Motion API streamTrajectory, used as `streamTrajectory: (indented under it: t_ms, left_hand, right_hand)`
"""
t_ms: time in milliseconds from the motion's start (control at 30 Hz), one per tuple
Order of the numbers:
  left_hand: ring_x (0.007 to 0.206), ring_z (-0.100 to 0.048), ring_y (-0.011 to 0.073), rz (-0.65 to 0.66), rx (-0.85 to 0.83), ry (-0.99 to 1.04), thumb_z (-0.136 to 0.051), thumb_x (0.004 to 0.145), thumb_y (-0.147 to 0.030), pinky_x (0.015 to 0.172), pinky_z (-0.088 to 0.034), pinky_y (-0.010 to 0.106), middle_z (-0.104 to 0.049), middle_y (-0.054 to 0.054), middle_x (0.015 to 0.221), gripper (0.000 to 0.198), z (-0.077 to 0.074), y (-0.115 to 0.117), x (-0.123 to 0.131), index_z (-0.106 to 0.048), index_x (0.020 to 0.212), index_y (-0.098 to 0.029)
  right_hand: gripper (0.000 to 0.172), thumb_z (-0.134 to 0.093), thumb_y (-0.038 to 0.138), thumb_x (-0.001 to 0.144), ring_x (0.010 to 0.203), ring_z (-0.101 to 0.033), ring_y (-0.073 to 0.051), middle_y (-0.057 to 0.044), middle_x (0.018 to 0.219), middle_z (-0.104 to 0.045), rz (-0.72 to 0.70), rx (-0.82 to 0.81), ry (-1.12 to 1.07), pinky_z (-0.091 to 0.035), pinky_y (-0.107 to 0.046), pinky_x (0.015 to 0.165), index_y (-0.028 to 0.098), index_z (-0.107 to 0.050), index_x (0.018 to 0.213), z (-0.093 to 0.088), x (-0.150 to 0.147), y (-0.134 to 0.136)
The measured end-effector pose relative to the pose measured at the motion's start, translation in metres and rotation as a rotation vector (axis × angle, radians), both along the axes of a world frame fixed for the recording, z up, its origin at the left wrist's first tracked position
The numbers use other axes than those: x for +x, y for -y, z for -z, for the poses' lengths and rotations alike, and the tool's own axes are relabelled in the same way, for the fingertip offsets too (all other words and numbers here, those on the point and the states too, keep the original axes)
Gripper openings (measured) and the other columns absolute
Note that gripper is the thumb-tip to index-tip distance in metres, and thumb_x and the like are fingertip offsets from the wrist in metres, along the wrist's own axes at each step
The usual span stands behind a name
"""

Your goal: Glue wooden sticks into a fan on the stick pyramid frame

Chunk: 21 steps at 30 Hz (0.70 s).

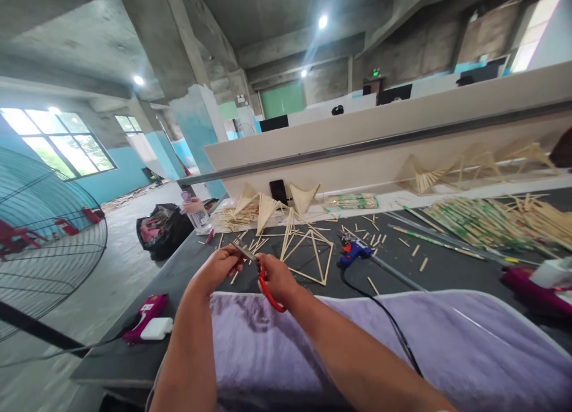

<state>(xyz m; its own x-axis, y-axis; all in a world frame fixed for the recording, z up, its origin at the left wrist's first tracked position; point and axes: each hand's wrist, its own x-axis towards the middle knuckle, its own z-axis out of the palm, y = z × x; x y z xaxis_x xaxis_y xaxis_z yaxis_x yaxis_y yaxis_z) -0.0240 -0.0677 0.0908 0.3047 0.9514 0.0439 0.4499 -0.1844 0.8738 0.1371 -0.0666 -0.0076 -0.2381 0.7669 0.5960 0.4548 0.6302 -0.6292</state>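
My right hand [277, 276] is closed round the red handles of a pair of scissors [263, 278]; the blades point up and left toward my left hand. My left hand [220, 265] is pinched shut on a thin bamboo stick [235, 274] right at the blades. Both hands hover over the dark table [429, 269], just past a lilac towel [357, 346] along its near edge. A pyramid frame of sticks [310, 254] stands just beyond my hands.
A blue glue gun [354, 252] with a black cord lies right of the frame. Stick fans [268, 209], loose stick pieces and a large stick pile [491, 221] cover the far table. A pink glue gun [145, 317], bottle [196, 214], black bag [163, 228] and fan cage [49, 239] are left.
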Motion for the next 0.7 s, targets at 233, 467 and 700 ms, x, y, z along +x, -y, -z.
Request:
streamTrajectory:
  t_ms: [233,467,700]
  left_hand:
    - [0.045,-0.034,0.0059,-0.03,0.034,0.071,-0.05,0.063,-0.022,0.043,-0.021,0.018,-0.043,-0.006,0.05,0.018,0.008,-0.004,-0.003,-0.06,0.076,-0.014]
    - [0.048,-0.04,0.0094,-0.011,0.154,-0.106,-0.044,0.058,-0.021,0.047,-0.029,0.021,-0.048,-0.003,0.052,0.018,0.0,-0.024,0.008,-0.058,0.065,-0.014]
    - [0.058,-0.049,0.0135,-0.078,0.406,-0.455,-0.042,0.069,-0.026,0.055,-0.034,0.022,-0.055,0.0,0.057,0.022,-0.009,-0.027,0.02,-0.061,0.065,-0.015]
  right_hand:
    - [0.043,-0.051,0.009,0.063,0.074,-0.048,-0.015,-0.002,0.084,-0.053,-0.031,0.001,0.019,-0.037,-0.024,0.066,0.021,-0.053,0.105,0.0,0.002,-0.001]
    - [0.044,-0.052,0.009,0.062,0.065,-0.047,-0.012,0.001,0.076,-0.052,0.091,-0.168,-0.045,-0.034,-0.022,0.059,0.022,-0.054,0.104,-0.004,-0.005,0.004]
    - [0.042,-0.056,0.012,0.058,0.054,-0.044,-0.011,0.005,0.061,-0.048,0.12,-0.323,-0.12,-0.031,-0.021,0.052,0.025,-0.056,0.098,-0.009,-0.003,0.003]
